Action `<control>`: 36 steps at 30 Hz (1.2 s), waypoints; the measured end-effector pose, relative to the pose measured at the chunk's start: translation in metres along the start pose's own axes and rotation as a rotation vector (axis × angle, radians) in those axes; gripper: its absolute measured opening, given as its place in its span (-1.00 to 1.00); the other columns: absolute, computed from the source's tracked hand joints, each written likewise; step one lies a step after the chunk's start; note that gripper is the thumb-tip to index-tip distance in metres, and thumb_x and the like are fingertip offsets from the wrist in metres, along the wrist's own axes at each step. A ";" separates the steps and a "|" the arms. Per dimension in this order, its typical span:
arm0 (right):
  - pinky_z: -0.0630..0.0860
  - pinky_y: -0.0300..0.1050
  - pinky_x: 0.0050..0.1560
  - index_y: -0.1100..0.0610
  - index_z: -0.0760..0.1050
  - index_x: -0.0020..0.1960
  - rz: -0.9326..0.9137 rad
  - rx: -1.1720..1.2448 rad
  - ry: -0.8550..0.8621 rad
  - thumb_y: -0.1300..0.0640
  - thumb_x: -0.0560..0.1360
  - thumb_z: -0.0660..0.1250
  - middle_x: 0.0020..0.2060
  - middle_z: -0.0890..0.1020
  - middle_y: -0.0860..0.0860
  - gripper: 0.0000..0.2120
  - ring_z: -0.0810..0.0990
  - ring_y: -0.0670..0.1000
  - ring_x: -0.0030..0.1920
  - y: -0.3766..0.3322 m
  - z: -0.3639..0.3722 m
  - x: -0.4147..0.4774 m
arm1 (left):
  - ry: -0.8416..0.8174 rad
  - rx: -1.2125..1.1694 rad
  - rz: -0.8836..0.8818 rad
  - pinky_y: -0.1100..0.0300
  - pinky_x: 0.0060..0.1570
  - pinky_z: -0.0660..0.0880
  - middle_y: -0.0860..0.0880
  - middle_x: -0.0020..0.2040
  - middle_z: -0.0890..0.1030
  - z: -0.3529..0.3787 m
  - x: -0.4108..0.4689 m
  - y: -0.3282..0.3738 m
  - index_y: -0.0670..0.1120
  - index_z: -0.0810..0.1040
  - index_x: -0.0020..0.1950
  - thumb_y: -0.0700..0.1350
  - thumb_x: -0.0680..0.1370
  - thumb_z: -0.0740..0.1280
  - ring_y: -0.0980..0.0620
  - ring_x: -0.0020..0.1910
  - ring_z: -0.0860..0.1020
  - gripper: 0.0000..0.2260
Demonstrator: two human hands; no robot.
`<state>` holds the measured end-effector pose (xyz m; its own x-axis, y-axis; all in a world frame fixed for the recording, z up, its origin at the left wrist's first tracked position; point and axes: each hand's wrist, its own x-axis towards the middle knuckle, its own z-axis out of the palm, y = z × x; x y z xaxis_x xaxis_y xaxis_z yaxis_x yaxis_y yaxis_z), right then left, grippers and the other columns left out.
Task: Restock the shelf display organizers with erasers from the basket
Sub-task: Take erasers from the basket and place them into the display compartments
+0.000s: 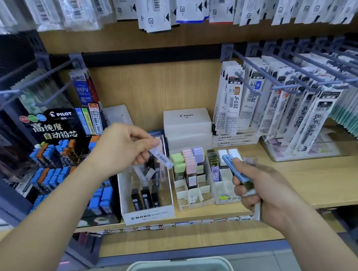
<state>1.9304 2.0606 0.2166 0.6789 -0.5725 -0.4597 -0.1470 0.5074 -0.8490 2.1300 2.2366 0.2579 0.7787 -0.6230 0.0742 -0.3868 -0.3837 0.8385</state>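
While the left grip (126, 151) pinches 1 slim eraser pack (163, 158) between thumb and fingertips, just above the rear half of the white MONO box (151, 216), the right grip (266, 192) is clenched round a bundle of further packs (235, 172), a blue one uppermost, well to the right of that box. The pack in the left grip is tilted, its barcoded end pointing down and towards the right of the MONO box, and it touches nothing else. Several dark packs stand upright inside the MONO box, and a divided organizer (190, 196) with pastel stock sits just to its right. Below and in front of the MONO box, off the shelf (304, 181), is the pale basket (179, 265), with more dark packs in it. These packs look light, stiff and smooth-skinned, so likely a little slippery; I would hold 1 by its long edges near the upper end, leaving the lower end free to slide into a slot. The clenched bundle could fan out and slip if the fingers loosen.
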 end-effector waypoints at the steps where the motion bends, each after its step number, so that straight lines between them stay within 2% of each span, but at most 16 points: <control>1: 0.14 -0.35 -0.67 0.17 0.49 -0.02 -0.009 -0.014 -0.006 0.11 0.55 0.35 -0.40 0.47 0.06 -0.88 0.34 -0.07 -0.51 0.001 0.004 0.000 | 0.012 0.069 0.012 0.35 -0.46 0.47 -0.08 -0.41 0.63 -0.005 -0.002 -0.007 -0.09 0.65 -0.18 -0.15 0.50 0.40 0.15 -0.50 0.53 -0.92; 3: 0.15 -0.34 -0.67 0.19 0.50 -0.02 -0.023 -0.030 -0.019 0.11 0.55 0.35 -0.39 0.48 0.06 -0.86 0.35 -0.06 -0.48 0.004 0.012 -0.001 | 0.044 0.227 0.046 0.34 -0.34 0.51 -0.04 -0.37 0.64 -0.014 -0.005 -0.022 -0.10 0.64 -0.11 -0.17 0.55 0.35 0.17 -0.45 0.56 -0.91; 5: 0.15 -0.34 -0.66 0.20 0.50 -0.05 -0.032 -0.042 -0.034 0.11 0.56 0.33 -0.39 0.48 0.07 -0.86 0.36 -0.05 -0.47 0.006 0.019 0.000 | 0.052 0.373 0.082 0.21 -0.12 0.55 0.03 -0.31 0.64 -0.021 -0.007 -0.034 -0.08 0.64 -0.04 -0.15 0.57 0.32 0.16 -0.32 0.59 -0.89; 7: 0.15 -0.34 -0.66 0.20 0.49 -0.05 -0.029 -0.059 -0.042 0.12 0.56 0.33 -0.37 0.48 0.08 -0.86 0.36 -0.05 -0.49 0.009 0.025 0.001 | 0.018 0.467 0.115 0.16 -0.03 0.50 0.10 -0.24 0.63 -0.022 -0.009 -0.041 -0.04 0.63 -0.04 -0.11 0.58 0.31 0.12 -0.21 0.58 -0.89; 10: 0.17 -0.33 -0.67 0.23 0.50 0.05 -0.017 -0.106 -0.064 0.14 0.56 0.33 -0.34 0.53 0.08 -0.85 0.38 -0.05 -0.49 0.014 0.033 0.004 | -0.007 0.506 0.167 0.33 -0.20 0.40 0.19 -0.29 0.54 -0.019 -0.012 -0.045 0.00 0.62 -0.07 -0.09 0.57 0.33 0.20 -0.24 0.51 -0.92; 14: 0.19 -0.32 -0.64 0.22 0.52 0.10 0.009 -0.220 -0.127 0.21 0.55 0.33 -0.24 0.67 0.10 -0.85 0.51 -0.04 -0.44 0.022 0.048 0.007 | 0.052 0.435 0.097 0.20 -0.09 0.54 0.17 -0.34 0.56 -0.021 -0.010 -0.049 -0.06 0.63 -0.06 -0.12 0.52 0.40 0.20 -0.29 0.55 -0.96; 17: 0.10 -0.33 -0.61 0.23 0.48 -0.01 0.000 -0.283 -0.151 0.29 0.49 0.30 -0.35 0.55 0.04 -0.91 0.43 -0.06 -0.49 0.029 0.064 0.011 | 0.094 0.435 0.085 0.20 -0.05 0.55 0.12 -0.31 0.58 -0.022 -0.009 -0.051 -0.07 0.64 -0.05 -0.10 0.50 0.43 0.16 -0.27 0.57 -0.92; 20: 0.10 -0.30 -0.59 0.14 0.46 -0.07 -0.059 -0.326 -0.149 0.25 0.49 0.31 -0.41 0.42 0.00 -0.94 0.34 -0.06 -0.50 0.036 0.081 0.015 | 0.093 0.504 0.118 0.19 -0.01 0.53 0.05 -0.20 0.63 -0.020 -0.009 -0.055 -0.07 0.65 -0.02 -0.09 0.52 0.40 0.09 -0.17 0.58 -0.91; 25: 0.30 -0.18 -0.42 0.11 0.48 -0.21 -0.308 -0.529 -0.022 0.22 0.48 0.36 -0.41 0.48 0.07 -0.88 0.41 0.04 -0.45 0.055 0.108 0.034 | 0.035 0.555 0.095 0.15 0.05 0.52 -0.04 -0.02 0.66 -0.017 -0.006 -0.066 -0.10 0.61 0.10 -0.07 0.55 0.36 0.01 -0.01 0.59 -0.82; 28: 0.37 -0.12 -0.37 0.12 0.49 -0.20 -0.403 -0.599 0.021 0.22 0.47 0.35 -0.42 0.50 0.06 -0.92 0.43 0.06 -0.43 0.063 0.122 0.044 | 0.007 0.575 0.089 0.15 0.09 0.51 -0.07 0.06 0.66 -0.012 -0.004 -0.070 -0.11 0.58 0.19 -0.06 0.57 0.33 -0.02 0.04 0.59 -0.76; 31: 0.52 0.00 -0.28 0.12 0.51 -0.18 -0.453 -0.677 0.050 0.17 0.46 0.36 -0.40 0.54 0.07 -0.94 0.50 0.12 -0.38 0.066 0.129 0.050 | 0.001 0.588 0.091 0.15 0.06 0.52 -0.07 0.03 0.67 -0.009 -0.003 -0.074 -0.10 0.59 0.17 -0.05 0.57 0.32 -0.02 0.01 0.60 -0.77; 34: 0.55 0.02 -0.25 0.13 0.52 -0.20 -0.459 -0.717 0.051 0.17 0.46 0.37 -0.42 0.53 0.06 -0.92 0.54 0.15 -0.36 0.066 0.132 0.052 | -0.003 0.517 0.073 0.09 0.03 0.55 -0.05 -0.05 0.68 -0.013 -0.002 -0.076 -0.11 0.61 0.09 -0.08 0.56 0.34 0.00 -0.06 0.62 -0.83; 36: 0.53 -0.04 -0.32 0.15 0.54 -0.16 -0.441 -0.695 0.039 0.17 0.47 0.38 -0.41 0.54 0.07 -0.94 0.53 0.10 -0.41 0.066 0.133 0.052 | -0.010 0.513 0.079 0.06 0.02 0.55 -0.05 -0.09 0.67 -0.015 -0.002 -0.076 -0.12 0.61 0.06 -0.09 0.55 0.35 -0.01 -0.09 0.62 -0.85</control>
<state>2.0519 2.1499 0.1717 0.7549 -0.6544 -0.0438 -0.2926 -0.2763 -0.9154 2.1650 2.2774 0.2015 0.7332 -0.6694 0.1193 -0.6390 -0.6182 0.4577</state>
